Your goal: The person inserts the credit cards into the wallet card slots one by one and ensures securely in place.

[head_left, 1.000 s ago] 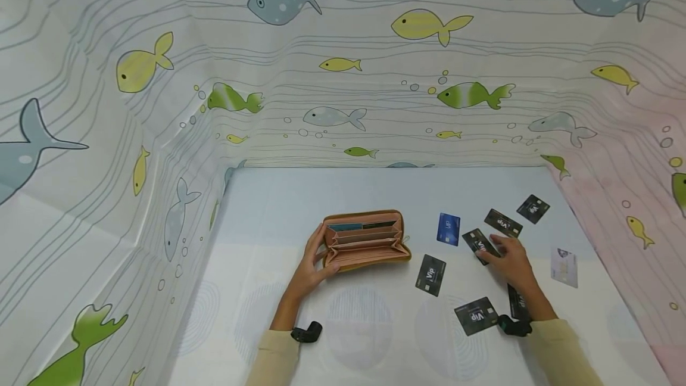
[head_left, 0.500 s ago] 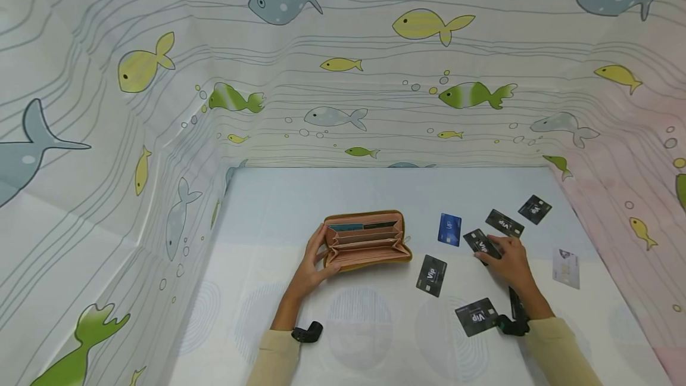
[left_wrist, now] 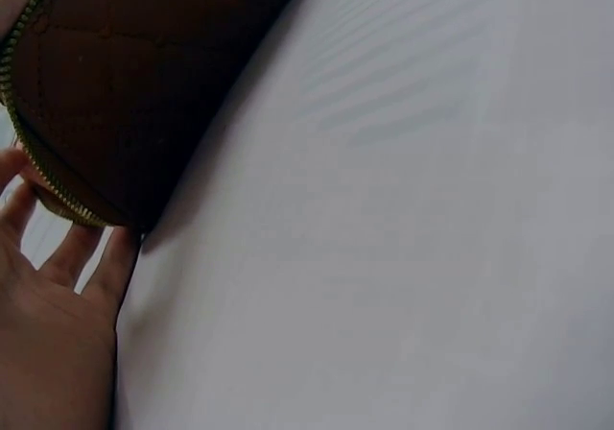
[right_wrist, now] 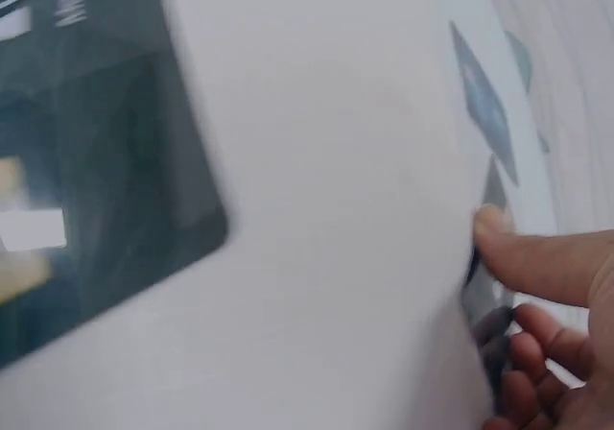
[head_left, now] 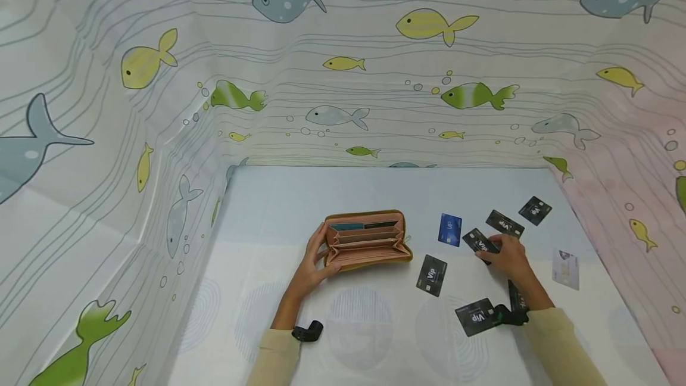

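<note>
A zip-around wallet (head_left: 370, 246), brown outside with pinkish-tan compartments, stands open on the table. My left hand (head_left: 309, 270) holds its left end, thumb at the front edge and fingers behind. A blue card and a dark card show in its back slots. In the left wrist view, the quilted wallet side (left_wrist: 144, 84) and brass zipper sit above my left hand (left_wrist: 53, 334). My right hand (head_left: 511, 258) pinches a black VIP card (head_left: 476, 239) by its right end. The right wrist view shows the thumb and curled fingers of my right hand (right_wrist: 556, 296) at that card's edge.
Around my right hand lie a blue card (head_left: 449, 230), a silver card (head_left: 566, 268) and several black VIP cards, one at the far right (head_left: 535, 211) and one nearer the wallet (head_left: 431, 276). Another black card (head_left: 517, 295) lies partly under my right wrist. Fish-printed sheeting surrounds the table.
My right wrist has shifted slightly, and the pinched VIP card has moved a little with the fingers. My left hand and the wallet have stayed in place.
</note>
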Available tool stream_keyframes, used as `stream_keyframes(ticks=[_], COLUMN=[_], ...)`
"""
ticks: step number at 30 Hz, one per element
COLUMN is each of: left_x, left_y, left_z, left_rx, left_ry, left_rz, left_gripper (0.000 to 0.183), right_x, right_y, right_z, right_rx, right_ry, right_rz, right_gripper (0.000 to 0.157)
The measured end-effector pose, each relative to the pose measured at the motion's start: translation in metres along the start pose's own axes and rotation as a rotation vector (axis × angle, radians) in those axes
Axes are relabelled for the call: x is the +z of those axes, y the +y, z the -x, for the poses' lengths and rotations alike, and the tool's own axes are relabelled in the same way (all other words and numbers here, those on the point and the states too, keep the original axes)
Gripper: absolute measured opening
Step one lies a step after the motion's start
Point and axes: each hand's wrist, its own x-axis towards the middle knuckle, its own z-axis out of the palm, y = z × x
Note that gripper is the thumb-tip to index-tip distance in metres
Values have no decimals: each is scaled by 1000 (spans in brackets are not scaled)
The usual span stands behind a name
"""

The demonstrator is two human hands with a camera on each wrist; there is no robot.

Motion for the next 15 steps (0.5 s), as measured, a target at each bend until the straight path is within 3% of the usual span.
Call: stream_keyframes(ticks=[7, 15], left_x=[-1, 0], left_y=[-1, -1], left_z=[1, 2], left_rx=[7, 10], left_ry=[-1, -5], left_rz=[3, 7], left_gripper=[92, 92], right_x=[-7, -15], right_y=[-4, -5], right_z=[-5, -1], right_rx=[77, 101], right_ry=[-47, -2], right_rz=[-10, -90], right_gripper=[68, 37])
